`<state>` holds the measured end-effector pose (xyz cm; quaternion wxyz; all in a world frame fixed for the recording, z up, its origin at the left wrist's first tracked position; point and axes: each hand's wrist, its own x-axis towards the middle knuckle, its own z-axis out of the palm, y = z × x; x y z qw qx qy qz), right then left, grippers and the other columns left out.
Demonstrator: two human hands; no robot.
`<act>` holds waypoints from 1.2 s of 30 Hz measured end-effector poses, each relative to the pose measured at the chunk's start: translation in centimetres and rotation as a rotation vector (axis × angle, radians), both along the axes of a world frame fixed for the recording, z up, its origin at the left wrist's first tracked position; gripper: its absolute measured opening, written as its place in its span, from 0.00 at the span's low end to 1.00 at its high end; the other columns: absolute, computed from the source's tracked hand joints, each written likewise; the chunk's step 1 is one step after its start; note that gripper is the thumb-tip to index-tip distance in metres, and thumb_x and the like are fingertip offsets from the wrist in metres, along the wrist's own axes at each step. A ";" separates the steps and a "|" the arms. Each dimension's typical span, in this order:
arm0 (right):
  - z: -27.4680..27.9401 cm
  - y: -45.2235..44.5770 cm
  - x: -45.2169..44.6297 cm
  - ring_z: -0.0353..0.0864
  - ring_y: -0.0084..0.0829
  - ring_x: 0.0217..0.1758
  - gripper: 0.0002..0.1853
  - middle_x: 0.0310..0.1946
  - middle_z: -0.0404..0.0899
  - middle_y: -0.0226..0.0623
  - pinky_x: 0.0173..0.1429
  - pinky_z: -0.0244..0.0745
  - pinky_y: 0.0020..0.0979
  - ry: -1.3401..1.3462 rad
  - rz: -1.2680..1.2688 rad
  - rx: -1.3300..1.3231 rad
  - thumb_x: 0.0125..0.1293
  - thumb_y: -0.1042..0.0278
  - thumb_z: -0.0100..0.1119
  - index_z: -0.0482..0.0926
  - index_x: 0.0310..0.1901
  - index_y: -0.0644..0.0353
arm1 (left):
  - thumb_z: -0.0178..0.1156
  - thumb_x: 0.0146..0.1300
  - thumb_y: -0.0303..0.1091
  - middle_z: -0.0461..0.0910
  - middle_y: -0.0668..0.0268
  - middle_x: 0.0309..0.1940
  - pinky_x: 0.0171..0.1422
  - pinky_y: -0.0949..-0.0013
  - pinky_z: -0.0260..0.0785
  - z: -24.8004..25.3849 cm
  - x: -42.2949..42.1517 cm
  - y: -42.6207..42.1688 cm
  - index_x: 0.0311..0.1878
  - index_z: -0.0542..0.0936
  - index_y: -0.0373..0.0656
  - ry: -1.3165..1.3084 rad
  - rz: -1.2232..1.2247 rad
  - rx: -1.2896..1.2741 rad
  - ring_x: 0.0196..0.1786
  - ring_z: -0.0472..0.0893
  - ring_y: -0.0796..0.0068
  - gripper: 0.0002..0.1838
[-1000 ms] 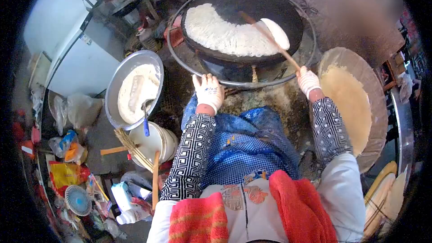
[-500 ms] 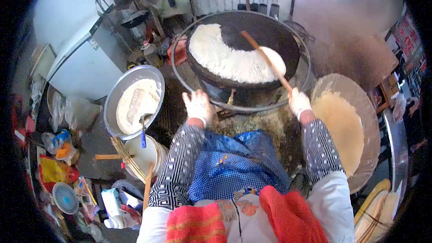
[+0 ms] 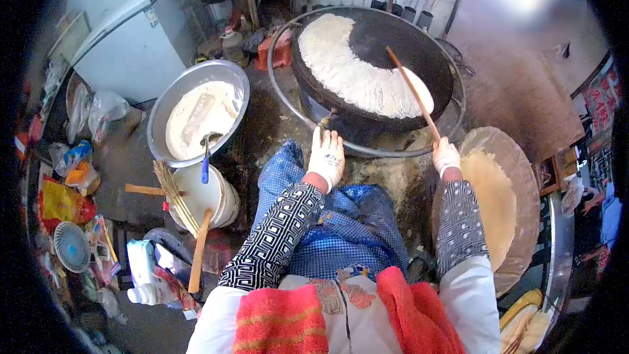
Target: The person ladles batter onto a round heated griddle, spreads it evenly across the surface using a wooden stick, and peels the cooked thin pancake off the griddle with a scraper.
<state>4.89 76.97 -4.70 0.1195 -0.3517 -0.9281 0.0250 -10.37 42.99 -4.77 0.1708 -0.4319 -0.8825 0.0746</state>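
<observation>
In my gloved right hand [image 3: 446,157] is the handle of a wooden batter spreader [image 3: 413,90], which slants up over a round black griddle [image 3: 373,39]. Pale batter [image 3: 347,72] covers a curved band along the griddle's left and front, thickest at the right end beside the spreader. My gloved left hand [image 3: 327,159] is at the front of the metal ring [image 3: 367,151] around the griddle, fingers stretched forward. Its fingertips are next to a small brass-coloured valve [image 3: 325,118]; whether they touch it I cannot tell.
On the left stands a metal basin [image 3: 157,121] of batter with a blue-handled ladle [image 3: 205,167]. Below it, a white bucket [image 3: 226,203] carries a straw brush [image 3: 173,193] and a wooden stick. A plastic-lined round container [image 3: 527,203] on the right holds thin flatbreads [image 3: 495,203].
My left hand has moved right, to the valve at the ring's front. The view has shifted, and one knee under the blue checked apron now shows at left. My right hand keeps the spreader.
</observation>
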 end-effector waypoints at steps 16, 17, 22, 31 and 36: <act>-0.5 0.9 0.2 0.81 0.58 0.32 0.13 0.28 0.80 0.57 0.38 0.75 0.54 -0.003 0.094 0.058 0.70 0.57 0.51 0.70 0.42 0.59 | 0.52 0.64 0.43 0.70 0.54 0.68 0.78 0.35 0.31 2.2 -4.9 -2.2 0.65 0.71 0.36 -0.056 0.202 -0.016 0.72 0.65 0.57 0.29; 0.6 1.0 -0.6 0.81 0.56 0.32 0.14 0.29 0.81 0.56 0.38 0.76 0.53 -0.018 0.018 0.083 0.70 0.56 0.50 0.70 0.42 0.59 | 0.51 0.64 0.42 0.70 0.56 0.68 0.78 0.34 0.30 2.0 -5.7 -2.2 0.66 0.71 0.38 -0.020 0.219 -0.031 0.73 0.65 0.58 0.29; 2.5 -1.0 -0.5 0.80 0.60 0.40 0.15 0.35 0.81 0.58 0.46 0.73 0.55 -0.074 0.081 -0.022 0.72 0.54 0.48 0.73 0.43 0.60 | 0.46 0.68 0.42 0.69 0.57 0.69 0.78 0.34 0.31 2.7 -7.9 -2.7 0.65 0.72 0.39 -0.161 0.281 -0.012 0.73 0.65 0.59 0.26; 0.6 -3.3 -0.3 0.81 0.57 0.35 0.16 0.28 0.80 0.56 0.40 0.76 0.53 -0.126 0.191 0.056 0.71 0.52 0.49 0.71 0.43 0.59 | 0.56 0.63 0.52 0.75 0.57 0.60 0.77 0.35 0.36 7.4 -2.1 1.6 0.57 0.76 0.37 -0.242 0.140 -0.027 0.67 0.69 0.59 0.29; 3.8 -1.6 -1.1 0.81 0.59 0.42 0.18 0.37 0.81 0.60 0.49 0.75 0.54 -0.022 0.002 -0.070 0.71 0.52 0.49 0.73 0.44 0.62 | 0.50 0.65 0.51 0.72 0.50 0.64 0.78 0.34 0.33 0.9 2.8 3.4 0.62 0.71 0.32 -0.116 0.004 -0.006 0.72 0.65 0.54 0.32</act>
